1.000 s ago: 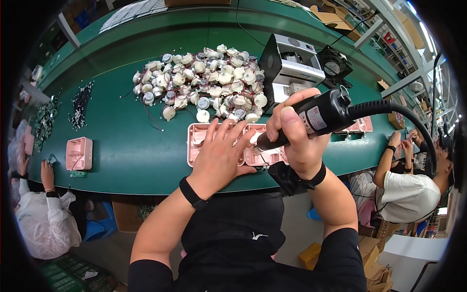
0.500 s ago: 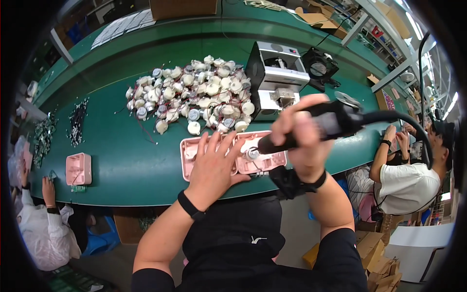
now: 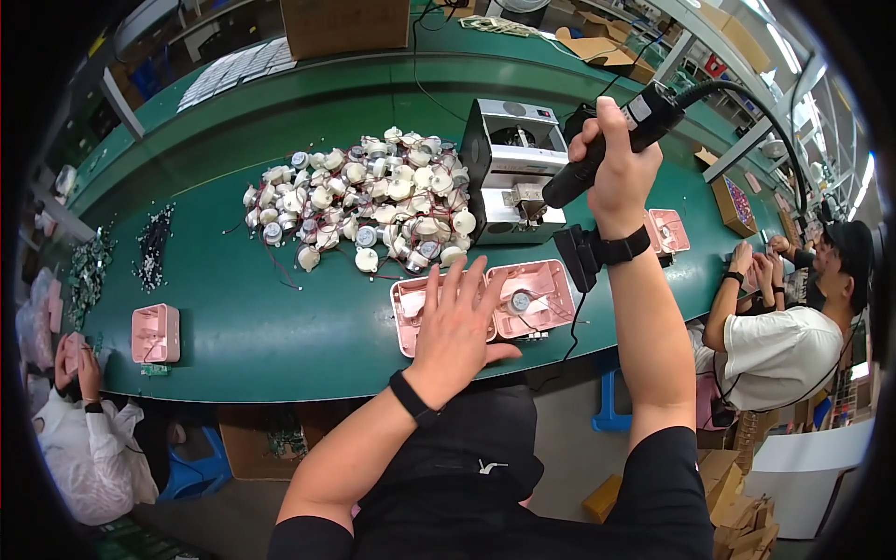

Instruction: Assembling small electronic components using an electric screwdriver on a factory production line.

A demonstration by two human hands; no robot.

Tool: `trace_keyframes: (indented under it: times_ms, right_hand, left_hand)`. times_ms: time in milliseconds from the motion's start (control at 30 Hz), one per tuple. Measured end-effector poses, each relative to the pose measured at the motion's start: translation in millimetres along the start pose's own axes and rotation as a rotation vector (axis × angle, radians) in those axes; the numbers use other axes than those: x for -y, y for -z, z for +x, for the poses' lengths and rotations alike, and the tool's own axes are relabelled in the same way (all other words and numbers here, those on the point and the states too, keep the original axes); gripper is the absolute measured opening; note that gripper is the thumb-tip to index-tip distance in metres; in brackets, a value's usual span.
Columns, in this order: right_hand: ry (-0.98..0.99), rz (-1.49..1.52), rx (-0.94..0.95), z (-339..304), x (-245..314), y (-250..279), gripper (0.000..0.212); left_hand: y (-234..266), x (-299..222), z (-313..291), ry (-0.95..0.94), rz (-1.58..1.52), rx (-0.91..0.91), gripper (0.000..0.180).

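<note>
The left hand (image 3: 457, 322) lies flat with fingers spread on the left pink plastic housing (image 3: 420, 313), pinning it to the green conveyor table (image 3: 280, 327). The right hand (image 3: 616, 163) is clenched around a black electric screwdriver (image 3: 611, 145), lifted clear above the work, its cable arcing off to the right. The right pink housing (image 3: 534, 297), just beside the first, already carries a small white motor (image 3: 520, 301), so that part appears fitted. What sits under the left palm cannot be told. Behind them, a large heap of white motors (image 3: 359, 201) remains beside a grey screw feeder (image 3: 513, 173), so plenty looks left.
</note>
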State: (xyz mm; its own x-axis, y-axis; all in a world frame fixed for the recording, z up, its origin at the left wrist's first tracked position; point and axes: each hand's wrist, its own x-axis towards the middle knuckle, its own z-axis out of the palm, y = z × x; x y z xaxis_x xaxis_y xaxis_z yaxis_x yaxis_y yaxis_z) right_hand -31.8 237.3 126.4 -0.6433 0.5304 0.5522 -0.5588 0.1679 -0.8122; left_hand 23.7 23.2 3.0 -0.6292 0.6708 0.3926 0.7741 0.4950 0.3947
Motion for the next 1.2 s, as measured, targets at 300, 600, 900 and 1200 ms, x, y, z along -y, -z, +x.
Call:
trace_keyframes:
  times_ms: [300, 600, 900, 1200]
  right_hand:
    - [-0.120, 0.173, 0.166, -69, 53, 5, 0.018]
    - [-0.097, 0.185, 0.290, -108, 67, 3, 0.024]
    - [-0.058, 0.145, 0.319, -121, 82, 22, 0.031]
    - [-0.114, 0.161, 0.323, -132, 77, 17, 0.037]
  left_hand:
    - [67, 90, -37, 0.277, -0.077, -0.258, 0.050]
    - [62, 120, -16, 0.247, 0.068, -0.046, 0.040]
    - [71, 149, -27, 0.543, -0.497, -0.045, 0.037]
    - [95, 138, -52, 0.809, -1.700, 0.008, 0.037]
